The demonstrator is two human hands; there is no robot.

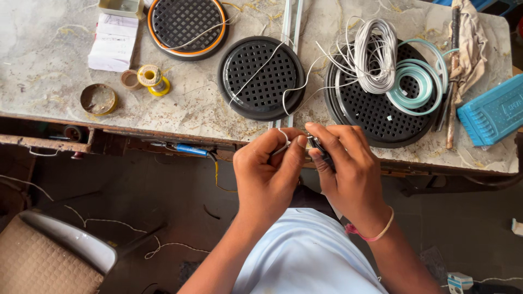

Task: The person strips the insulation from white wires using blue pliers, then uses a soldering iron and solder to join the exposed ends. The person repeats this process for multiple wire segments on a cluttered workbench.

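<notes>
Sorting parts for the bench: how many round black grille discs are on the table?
3. One with an orange rim at the top left, one plain black grille in the middle, one larger grille at right under wire coils. None seems hidden.

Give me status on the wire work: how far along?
Done: one white wire already lies across the middle grille. In hand: left hand pinches a white wire end, right hand holds a small dark tool. Left: white wire coil still mostly wound.
</notes>
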